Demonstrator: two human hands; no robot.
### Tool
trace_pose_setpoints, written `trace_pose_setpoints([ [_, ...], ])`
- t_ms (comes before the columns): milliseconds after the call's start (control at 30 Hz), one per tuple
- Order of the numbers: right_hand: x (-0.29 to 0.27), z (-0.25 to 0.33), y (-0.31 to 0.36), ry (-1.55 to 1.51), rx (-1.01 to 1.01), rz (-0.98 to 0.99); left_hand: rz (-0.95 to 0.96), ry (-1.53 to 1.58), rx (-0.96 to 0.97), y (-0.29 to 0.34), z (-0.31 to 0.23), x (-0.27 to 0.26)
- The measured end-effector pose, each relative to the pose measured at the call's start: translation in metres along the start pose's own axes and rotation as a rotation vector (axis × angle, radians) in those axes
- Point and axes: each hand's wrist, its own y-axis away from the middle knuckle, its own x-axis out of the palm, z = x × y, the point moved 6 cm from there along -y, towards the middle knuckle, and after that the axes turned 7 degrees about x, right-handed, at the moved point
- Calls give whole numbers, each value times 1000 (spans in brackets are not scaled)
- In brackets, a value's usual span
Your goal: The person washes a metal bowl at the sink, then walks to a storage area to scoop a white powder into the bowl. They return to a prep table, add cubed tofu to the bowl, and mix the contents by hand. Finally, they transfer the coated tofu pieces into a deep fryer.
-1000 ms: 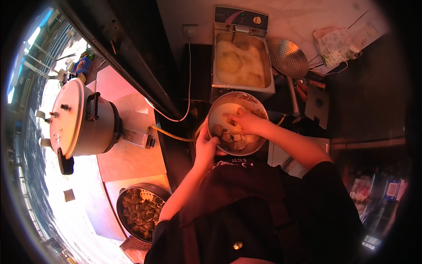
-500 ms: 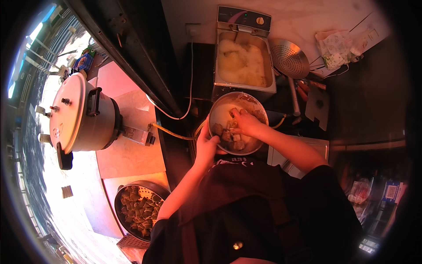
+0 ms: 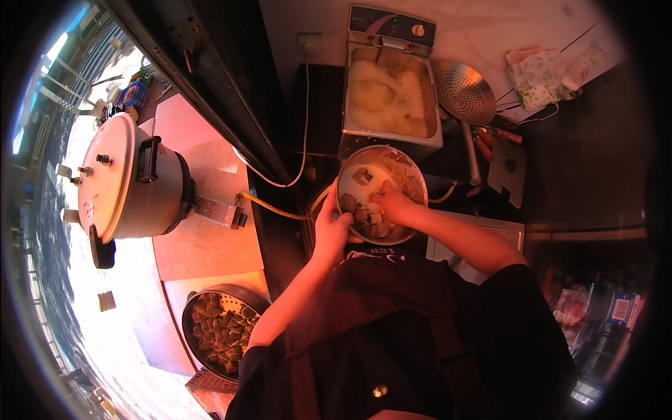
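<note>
A round metal bowl (image 3: 342, 164) is held close in front of my body, just below the fryer. My left hand (image 3: 333, 227) grips its left side, thumb over the rim. Inside are several brownish, blocky food chunks (image 3: 362, 215) and a pale coating, whether powder or batter I cannot tell. One chunk (image 3: 362, 176) lies apart near the bowl's far side. My right hand (image 3: 393, 204) reaches in from the right, its fingers curled down against the chunks. The fingertips are partly hidden, so what they pinch does not show clearly.
A fryer (image 3: 390, 133) with pale, foaming oil stands just beyond the bowl. Right of it rests a perforated skimmer (image 3: 463, 92) with a long handle. On the left are a large pressure cooker (image 3: 143, 189) and a pot of dark wrapped pieces (image 3: 222, 332). A yellow hose (image 3: 276, 212) runs behind the bowl.
My right hand has moved slightly nearer my body and to the right within the bowl. One chunk now lies separate at the far side. My left hand keeps its grip.
</note>
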Motion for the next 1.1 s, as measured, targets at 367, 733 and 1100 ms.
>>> trace_pose_setpoints([
  [367,-6,22,-15,272,-210,-406,45,-401,-12,-15,-18,15],
  [733,7,-9,-7,-816,47,600,18,-205,-88,-14,-11,10],
  [1100,-9,10,-7,287,-78,-262,17,-321,-31,-11,-8,18],
])
